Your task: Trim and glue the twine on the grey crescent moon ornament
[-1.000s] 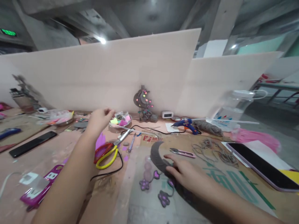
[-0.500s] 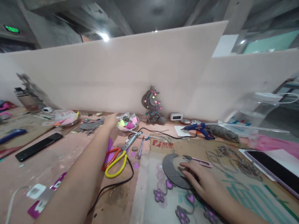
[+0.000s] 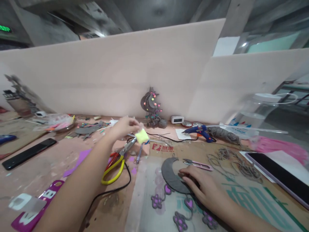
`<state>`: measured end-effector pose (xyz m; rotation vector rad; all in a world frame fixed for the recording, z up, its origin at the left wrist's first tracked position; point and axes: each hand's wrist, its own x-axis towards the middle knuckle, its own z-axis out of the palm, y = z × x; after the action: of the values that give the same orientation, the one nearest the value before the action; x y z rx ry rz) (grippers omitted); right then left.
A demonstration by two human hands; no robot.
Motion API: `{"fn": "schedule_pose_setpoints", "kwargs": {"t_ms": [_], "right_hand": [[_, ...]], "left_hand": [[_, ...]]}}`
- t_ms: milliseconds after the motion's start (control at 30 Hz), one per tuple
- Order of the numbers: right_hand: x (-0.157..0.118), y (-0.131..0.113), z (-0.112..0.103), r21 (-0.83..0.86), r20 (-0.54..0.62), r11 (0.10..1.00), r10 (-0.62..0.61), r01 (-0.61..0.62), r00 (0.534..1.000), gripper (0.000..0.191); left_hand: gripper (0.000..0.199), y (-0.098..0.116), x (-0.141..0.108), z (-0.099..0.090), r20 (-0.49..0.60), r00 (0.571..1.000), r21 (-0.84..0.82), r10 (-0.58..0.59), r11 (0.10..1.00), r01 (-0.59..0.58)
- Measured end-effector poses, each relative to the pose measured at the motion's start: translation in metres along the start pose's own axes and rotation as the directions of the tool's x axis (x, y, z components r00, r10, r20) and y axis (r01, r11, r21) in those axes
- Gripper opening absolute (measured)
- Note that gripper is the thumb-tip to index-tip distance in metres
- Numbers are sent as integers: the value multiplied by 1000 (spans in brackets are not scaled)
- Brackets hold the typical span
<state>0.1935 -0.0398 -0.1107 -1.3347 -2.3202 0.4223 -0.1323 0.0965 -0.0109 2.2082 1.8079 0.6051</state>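
My left hand [image 3: 126, 126] is closed on a small bag of yellow clay [image 3: 142, 136], holding it in the air over the tip of the yellow-and-red-handled scissors [image 3: 118, 169]. On the right, my right hand [image 3: 199, 183] rests with fingers apart on the edge of a grey crescent moon [image 3: 170, 175]. Grey-outlined flowers [image 3: 156, 201] and hearts [image 3: 188, 203] with purple fillings hang below the crescent on grey strands. Pink-handled thread snips [image 3: 199, 164] lie just beyond my right fingertips.
A decorated moon ornament [image 3: 151, 108] stands against the partition. Beside it are a small white clock [image 3: 177, 119] and a blue glue gun [image 3: 200, 131]. Grey yarn [image 3: 243, 164], a phone [image 3: 277, 172] and a water bottle [image 3: 256, 112] are on the right; a black phone [image 3: 30, 154] lies left.
My left hand has come back from the bowl area, moving right with the yellow clay bag in its fingers. My right hand stays on the crescent. The view has shifted slightly.
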Motion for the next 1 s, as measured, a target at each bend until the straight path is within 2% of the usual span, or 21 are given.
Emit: {"fn": "schedule_pose_setpoints", "kwargs": {"t_ms": [67,133,200,367,500,733,1000], "right_hand": [[-1,-1,-1,-7,-2,1000,-6,6,1000,25],[-2,-3,-2,-20,-3,1000,-5,5,1000,26],[-2,-6,-4,-36,2,999,-1,1,1000,26],[0,-10,-6,-42,15,999,8,-7,1000,27],[1,-10,-5,-66,34,998,24,-22,999,27],[2,-10,-4,-89,76,996,30,-24,997,26],[0,-12,-6,-72,46,997,-10,13,999,25]], "left_hand": [[25,7,4,11,43,999,-3,20,1000,-19],[25,2,16,17,20,1000,31,-15,999,14],[27,-11,32,18,1,999,74,-51,996,51],[28,-50,59,24,41,990,101,-136,986,132],[31,-64,74,32,27,984,52,-178,983,177],[30,-62,101,48,53,974,69,-218,974,215],[30,-57,100,55,70,982,148,-175,975,163]]}}
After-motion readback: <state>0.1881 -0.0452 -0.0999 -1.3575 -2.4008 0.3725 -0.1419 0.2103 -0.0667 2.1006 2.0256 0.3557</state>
